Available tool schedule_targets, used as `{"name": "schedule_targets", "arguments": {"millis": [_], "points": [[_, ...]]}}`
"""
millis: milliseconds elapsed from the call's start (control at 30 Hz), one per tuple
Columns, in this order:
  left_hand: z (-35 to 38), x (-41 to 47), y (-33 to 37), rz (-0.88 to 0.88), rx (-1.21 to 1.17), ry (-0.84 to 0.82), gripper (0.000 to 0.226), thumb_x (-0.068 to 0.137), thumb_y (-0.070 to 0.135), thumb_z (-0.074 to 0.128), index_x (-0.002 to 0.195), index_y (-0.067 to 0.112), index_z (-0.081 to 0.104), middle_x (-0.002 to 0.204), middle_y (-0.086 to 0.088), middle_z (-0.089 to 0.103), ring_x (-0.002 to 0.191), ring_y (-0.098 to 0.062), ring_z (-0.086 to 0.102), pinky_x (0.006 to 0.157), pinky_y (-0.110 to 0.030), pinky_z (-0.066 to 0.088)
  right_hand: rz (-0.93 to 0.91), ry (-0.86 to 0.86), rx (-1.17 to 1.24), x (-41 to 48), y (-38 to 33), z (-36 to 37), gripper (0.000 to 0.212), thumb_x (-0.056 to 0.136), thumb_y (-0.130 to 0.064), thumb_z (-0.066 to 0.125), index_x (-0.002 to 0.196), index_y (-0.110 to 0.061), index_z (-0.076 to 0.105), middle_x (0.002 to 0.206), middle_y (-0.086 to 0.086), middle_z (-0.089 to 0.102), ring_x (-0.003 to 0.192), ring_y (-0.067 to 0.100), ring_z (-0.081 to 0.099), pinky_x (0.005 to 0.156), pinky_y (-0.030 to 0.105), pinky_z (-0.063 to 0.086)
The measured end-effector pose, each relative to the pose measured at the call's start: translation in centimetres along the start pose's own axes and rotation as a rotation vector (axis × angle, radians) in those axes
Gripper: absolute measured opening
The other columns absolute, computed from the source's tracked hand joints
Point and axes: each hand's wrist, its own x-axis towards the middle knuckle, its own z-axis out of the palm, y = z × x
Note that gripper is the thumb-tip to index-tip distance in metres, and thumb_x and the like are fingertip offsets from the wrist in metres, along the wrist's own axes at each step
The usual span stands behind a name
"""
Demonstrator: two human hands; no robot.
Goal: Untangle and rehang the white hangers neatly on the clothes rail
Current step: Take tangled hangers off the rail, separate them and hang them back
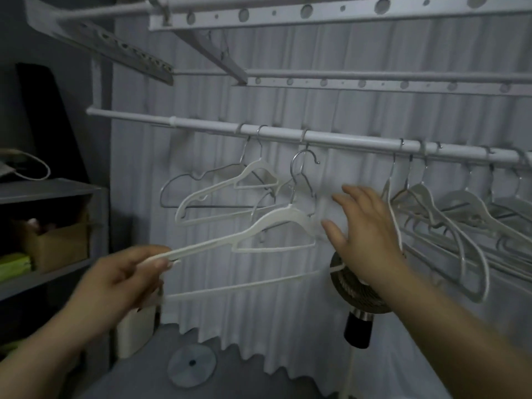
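Note:
A white clothes rail (331, 138) runs across the middle, sloping down to the right. My left hand (126, 272) pinches the left arm tip of a white hanger (273, 223), held off the rail with its metal hook free below it. My right hand (365, 228) is open with fingers spread, just right of that hanger's shoulder and apart from it. Behind it, two white hangers (218, 194) and a wire hanger (172, 191) hang tangled from the rail. At the right, several white hangers (449, 226) hang in a crowded, overlapping bunch.
A white curtain (316, 105) hangs behind the rail. Perforated metal brackets (316, 12) and further rods sit overhead. A grey shelf unit (51, 191) with a cardboard box stands at left. A round fan (354, 286) on a black stem stands below my right wrist.

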Motion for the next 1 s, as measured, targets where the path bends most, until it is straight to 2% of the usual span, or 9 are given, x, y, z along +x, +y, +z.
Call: {"name": "schedule_targets", "arguments": {"millis": [100, 200, 300, 400, 467, 600, 733, 900, 1000], "points": [[-2.6, -0.7, 0.3, 0.004, 0.038, -0.058, 0.038, 0.078, 0.01, 0.065, 0.056, 0.04, 0.07, 0.049, -0.01, 0.057, 0.043, -0.007, 0.048, 0.037, -0.003, 0.032, 0.057, -0.186, 0.242, -0.2, -2.7, -1.0, 0.049, 0.088, -0.031, 0.055, 0.132, -0.008, 0.047, 0.135, 0.008, 0.049, 0.127, 0.022, 0.041, 0.102, 0.017, 0.027], [-4.8, -1.2, -0.6, -0.023, 0.06, -0.101, 0.045, 0.083, -0.002, 0.058, 0.052, 0.029, 0.07, 0.041, -0.004, 0.051, 0.038, -0.008, 0.042, 0.034, -0.006, 0.03, 0.143, -0.502, 0.581, -0.3, -5.3, -2.0, 0.033, 0.088, -0.014, 0.057, 0.121, -0.009, 0.057, 0.109, 0.006, 0.064, 0.088, 0.008, 0.056, 0.07, -0.001, 0.04], [-6.4, -1.5, -1.1, -0.094, 0.014, -0.122, 0.05, 0.083, -0.007, 0.053, 0.049, 0.026, 0.069, 0.033, -0.003, 0.045, 0.031, -0.005, 0.036, 0.032, -0.007, 0.027, 0.183, -0.604, 0.655, -1.1, -7.7, -2.7, 0.017, 0.087, -0.012, 0.058, 0.101, -0.015, 0.067, 0.103, 0.008, 0.068, 0.086, 0.013, 0.065, 0.075, 0.017, 0.052], [-8.4, -1.5, -3.2, -0.161, 0.033, -0.097, 0.046, 0.081, -0.01, 0.056, 0.051, 0.023, 0.066, 0.038, 0.003, 0.055, 0.039, -0.001, 0.047, 0.041, -0.005, 0.034, 0.26, -0.688, 0.785, -2.1, -10.4, -2.7, 0.017, 0.087, -0.012, 0.058, 0.082, -0.026, 0.067, 0.07, 0.003, 0.066, 0.054, 0.008, 0.055, 0.045, 0.015, 0.044], [-9.2, -2.0, -4.5, -0.206, 0.099, -0.101, 0.033, 0.081, -0.006, 0.06, 0.068, 0.024, 0.067, 0.059, 0.012, 0.065, 0.062, 0.002, 0.057, 0.059, -0.005, 0.042, 0.3, -0.753, 0.837, -3.1, -12.3, -2.4, 0.02, 0.088, -0.012, 0.057, 0.08, -0.027, 0.066, 0.048, -0.008, 0.058, 0.039, 0.002, 0.046, 0.037, 0.013, 0.038], [-9.7, -4.3, -6.4, -0.313, 0.212, -0.121, 0.03, 0.084, 0.004, 0.06, 0.113, 0.005, 0.06, 0.109, -0.01, 0.06, 0.102, -0.023, 0.055, 0.089, -0.027, 0.04, 0.364, -0.821, 0.904, -5.7, -15.9, -1.7, 0.021, 0.089, -0.01, 0.054, 0.077, -0.02, 0.067, 0.043, -0.005, 0.055, 0.032, 0.004, 0.048, 0.032, 0.015, 0.042], [-8.0, -7.0, -4.2, -0.315, 0.157, -0.356, 0.012, 0.088, 0.01, 0.056, 0.089, 0.021, 0.061, 0.087, 0.001, 0.06, 0.073, 0.001, 0.061, 0.064, 0.003, 0.041, 0.54, -0.787, 0.935, -7.9, -18.0, -1.6, 0.026, 0.093, -0.012, 0.049, 0.071, -0.011, 0.061, 0.044, 0.0, 0.049, 0.033, 0.008, 0.055, 0.038, 0.02, 0.051], [-5.8, -8.7, 0.7, -0.442, -0.056, -0.65, 0.021, 0.092, 0.032, 0.044, 0.077, 0.028, 0.058, 0.076, 0.004, 0.063, 0.057, -0.007, 0.061, 0.054, -0.024, 0.051, 0.599, -0.71, 0.846, -9.0, -18.9, -1.8, 0.031, 0.096, -0.016, 0.044, 0.068, -0.008, 0.055, 0.036, -0.002, 0.052, 0.031, 0.008, 0.056, 0.038, 0.02, 0.049], [-5.5, -9.3, 2.8, -0.349, 0.037, -0.807, 0.011, 0.087, 0.033, 0.054, 0.079, 0.04, 0.05, 0.081, 0.01, 0.063, 0.047, -0.001, 0.059, 0.048, -0.019, 0.05, 0.628, -0.654, 0.812, -9.4, -18.8, -2.3, 0.033, 0.096, -0.015, 0.043, 0.065, -0.008, 0.053, 0.031, -0.002, 0.049, 0.027, 0.007, 0.053, 0.034, 0.018, 0.046]]}}
